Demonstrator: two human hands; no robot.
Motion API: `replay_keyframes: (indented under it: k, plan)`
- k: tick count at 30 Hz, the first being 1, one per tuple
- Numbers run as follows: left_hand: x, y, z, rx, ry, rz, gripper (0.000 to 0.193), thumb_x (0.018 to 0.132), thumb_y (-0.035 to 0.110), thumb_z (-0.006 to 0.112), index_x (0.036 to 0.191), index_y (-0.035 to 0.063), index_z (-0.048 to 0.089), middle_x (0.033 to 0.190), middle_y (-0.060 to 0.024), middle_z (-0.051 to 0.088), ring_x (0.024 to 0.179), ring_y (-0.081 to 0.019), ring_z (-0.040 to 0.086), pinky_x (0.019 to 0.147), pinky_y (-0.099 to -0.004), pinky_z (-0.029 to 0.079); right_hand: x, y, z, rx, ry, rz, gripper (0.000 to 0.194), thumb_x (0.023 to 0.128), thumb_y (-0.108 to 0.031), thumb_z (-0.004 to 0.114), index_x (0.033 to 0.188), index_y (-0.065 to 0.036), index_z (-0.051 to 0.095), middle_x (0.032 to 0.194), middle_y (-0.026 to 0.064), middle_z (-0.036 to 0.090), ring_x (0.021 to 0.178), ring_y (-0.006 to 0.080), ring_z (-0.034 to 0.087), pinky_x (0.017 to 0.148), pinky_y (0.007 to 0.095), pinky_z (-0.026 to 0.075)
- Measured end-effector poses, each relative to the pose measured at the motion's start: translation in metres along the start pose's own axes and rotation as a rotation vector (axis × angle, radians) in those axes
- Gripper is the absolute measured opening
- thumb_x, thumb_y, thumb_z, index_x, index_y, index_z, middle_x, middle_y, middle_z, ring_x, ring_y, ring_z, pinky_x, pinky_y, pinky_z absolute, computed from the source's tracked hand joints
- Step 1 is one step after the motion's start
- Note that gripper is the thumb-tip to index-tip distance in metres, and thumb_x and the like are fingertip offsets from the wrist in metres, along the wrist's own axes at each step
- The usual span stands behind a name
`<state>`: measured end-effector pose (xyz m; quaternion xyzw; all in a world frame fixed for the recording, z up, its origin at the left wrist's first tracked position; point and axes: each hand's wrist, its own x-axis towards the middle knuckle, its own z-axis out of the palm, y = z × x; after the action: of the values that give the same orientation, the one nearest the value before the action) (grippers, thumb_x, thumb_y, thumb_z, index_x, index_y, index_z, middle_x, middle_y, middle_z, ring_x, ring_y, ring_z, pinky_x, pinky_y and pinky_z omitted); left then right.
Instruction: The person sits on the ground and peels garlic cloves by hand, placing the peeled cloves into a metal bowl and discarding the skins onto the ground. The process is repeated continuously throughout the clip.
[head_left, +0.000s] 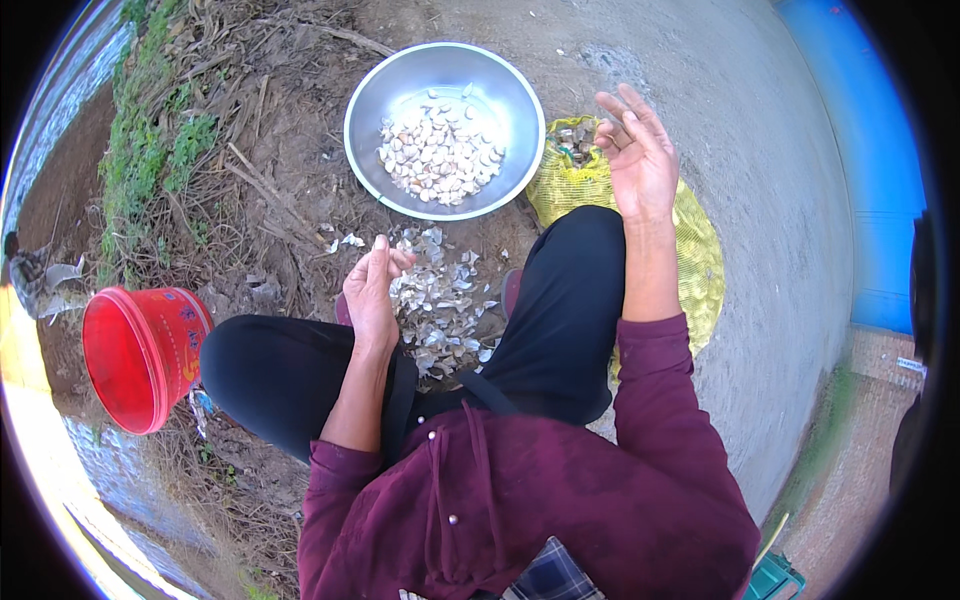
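Note:
My left hand is raised over the ground between my knees, thumb pointing up and fingers curled. Whether anything is inside it is hidden. Beneath and beside it lies a scatter of papery white garlic skins. My right hand is held palm up with its fingers apart, and nothing shows in it. Below that hand is a yellow mesh sack, its mouth agape with brownish pieces inside. Ahead of me stands a wide stainless-steel basin with many garlic cloves on its bottom.
A red plastic bucket lies tilted to the left of my knee. Dry stalks and green weeds cover the soil on the left. Concrete paving runs along the right, up to a blue surface.

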<state>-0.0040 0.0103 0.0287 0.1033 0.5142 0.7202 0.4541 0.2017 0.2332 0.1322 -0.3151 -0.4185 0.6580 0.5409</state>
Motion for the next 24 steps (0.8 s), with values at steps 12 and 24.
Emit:
replay_keyframes:
  k: [12,24]
  plan:
    - [0.019,-0.025,0.021,0.31,-0.189,-0.212,0.012,0.091,0.006,0.055,0.101,-0.0003,0.056,0.099,-0.0076,0.061,0.094,-0.0146,0.059,0.09,-0.0305,0.045,0.117,0.151,-0.22,-1.113,0.068,0.375,0.03,0.085,-0.012,0.051,0.111,0.002,0.059,0.101,0.0164,0.065,0.093,0.0273,0.062,0.082,0.0339,0.048]
    - [0.04,-0.044,0.031,0.434,-0.12,-0.295,0.013,0.092,0.01,0.053,0.099,-0.0012,0.057,0.092,-0.0093,0.063,0.09,-0.0173,0.061,0.086,-0.032,0.048,0.168,0.198,-0.246,-1.703,0.248,-0.016,0.043,0.074,-0.012,0.065,0.111,-0.002,0.047,0.115,0.0196,0.051,0.107,0.0367,0.051,0.089,0.0432,0.043]
